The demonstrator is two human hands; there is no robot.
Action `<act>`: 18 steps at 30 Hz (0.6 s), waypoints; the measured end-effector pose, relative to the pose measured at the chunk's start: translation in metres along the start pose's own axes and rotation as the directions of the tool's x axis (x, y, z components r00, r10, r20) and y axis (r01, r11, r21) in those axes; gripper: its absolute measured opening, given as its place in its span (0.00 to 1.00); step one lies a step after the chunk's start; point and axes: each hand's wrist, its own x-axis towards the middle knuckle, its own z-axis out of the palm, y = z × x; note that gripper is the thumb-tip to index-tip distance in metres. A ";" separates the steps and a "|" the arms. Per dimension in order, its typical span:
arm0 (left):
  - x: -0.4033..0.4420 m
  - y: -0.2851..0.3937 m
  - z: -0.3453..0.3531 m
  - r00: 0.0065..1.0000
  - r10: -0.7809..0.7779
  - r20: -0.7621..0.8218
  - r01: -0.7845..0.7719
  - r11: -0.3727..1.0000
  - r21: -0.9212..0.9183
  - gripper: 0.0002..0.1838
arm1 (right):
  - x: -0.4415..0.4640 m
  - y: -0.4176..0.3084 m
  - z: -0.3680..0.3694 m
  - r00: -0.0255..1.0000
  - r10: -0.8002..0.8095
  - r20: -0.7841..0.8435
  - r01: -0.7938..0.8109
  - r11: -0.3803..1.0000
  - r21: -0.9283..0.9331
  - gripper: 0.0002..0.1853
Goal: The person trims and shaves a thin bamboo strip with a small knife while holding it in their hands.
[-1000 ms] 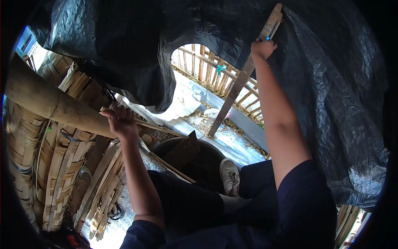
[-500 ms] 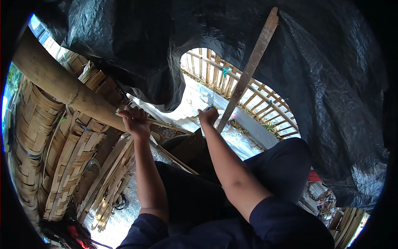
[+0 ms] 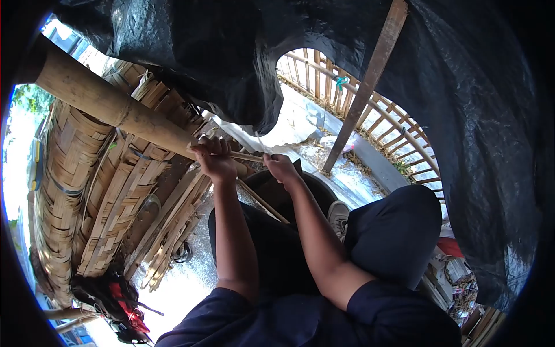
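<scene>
My left hand [image 3: 216, 159] is closed round the near end of a thin bamboo strip [image 3: 247, 156], beside a thick bamboo pole [image 3: 124, 113]. To its right, my right hand [image 3: 280, 168] is closed at the same strip, farther along; whatever else lies inside its fingers is hidden. Below and beyond my hands is a dark round tub [image 3: 315, 194], partly covered by my arm and leg. A long flat wooden board [image 3: 370, 81] leans upright against the black sheet, beyond my right hand.
Black plastic sheeting [image 3: 474, 115] hangs above and at the right. Woven bamboo rolls [image 3: 81, 173] and loose bamboo strips [image 3: 173, 231] stand at the left. A bamboo fence [image 3: 399, 130] is beyond the opening. A black and red bundle [image 3: 124, 306] lies at the lower left.
My right hand has come down from the upright board to the thin strip, beside my left hand. My left hand keeps its grip. The view has shifted, and my right knee now shows raised.
</scene>
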 end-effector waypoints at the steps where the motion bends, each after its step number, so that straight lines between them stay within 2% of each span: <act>1: -0.005 0.001 -0.001 1.000 0.017 0.010 -0.017 1.000 -0.002 0.31 | -0.004 -0.007 0.009 0.997 -0.029 -0.068 0.019 0.990 -0.143 0.26; 2: -0.009 0.003 -0.002 0.999 0.035 0.020 -0.035 0.999 -0.005 0.31 | -0.008 -0.014 0.018 0.989 -0.069 -0.130 0.029 0.958 -0.285 0.28; 3: -0.010 0.002 -0.007 0.998 0.047 0.031 -0.047 0.999 -0.016 0.30 | -0.020 -0.023 0.030 0.967 -0.089 -0.239 0.012 0.952 -0.305 0.31; 6: -0.007 0.006 -0.021 0.999 0.039 0.004 -0.038 0.999 -0.033 0.30 | -0.065 -0.055 0.051 0.985 -0.068 -0.157 0.021 0.958 -0.285 0.33; 8: -0.001 0.007 -0.027 0.999 0.011 -0.031 -0.012 0.999 -0.038 0.30 | -0.076 -0.058 0.064 0.990 -0.124 -0.072 0.093 0.938 -0.334 0.32; 9: 0.003 0.007 -0.028 0.997 0.002 -0.082 -0.006 0.999 -0.050 0.29 | -0.074 -0.050 0.070 0.970 -0.216 -0.115 0.165 0.923 -0.346 0.29; 10: 0.007 0.007 -0.029 0.991 -0.008 -0.133 0.000 0.998 -0.064 0.28 | -0.066 -0.039 0.071 0.972 -0.207 -0.113 0.157 0.927 -0.341 0.29; 13: 0.018 0.004 -0.036 0.994 -0.017 -0.104 0.013 0.999 -0.041 0.28 | -0.039 -0.009 0.062 0.940 -0.301 -0.162 0.200 0.868 -0.455 0.25; 14: 0.021 0.004 -0.039 0.997 -0.014 -0.080 0.011 0.999 -0.030 0.28 | -0.030 -0.005 0.064 0.942 -0.297 -0.158 0.200 0.871 -0.448 0.25; 16: 0.030 0.006 -0.049 0.992 -0.018 -0.126 0.018 1.000 -0.005 0.28 | -0.025 -0.015 0.063 0.964 -0.263 -0.030 0.220 0.860 -0.461 0.25; 17: 0.033 0.007 -0.054 0.985 -0.013 -0.172 0.015 1.000 0.007 0.28 | -0.025 -0.022 0.070 0.985 -0.162 -0.052 0.123 0.889 -0.440 0.25; 18: 0.034 0.007 -0.055 0.985 -0.015 -0.172 0.017 1.000 0.013 0.28 | -0.034 -0.033 0.070 0.986 -0.159 -0.050 0.122 0.892 -0.436 0.25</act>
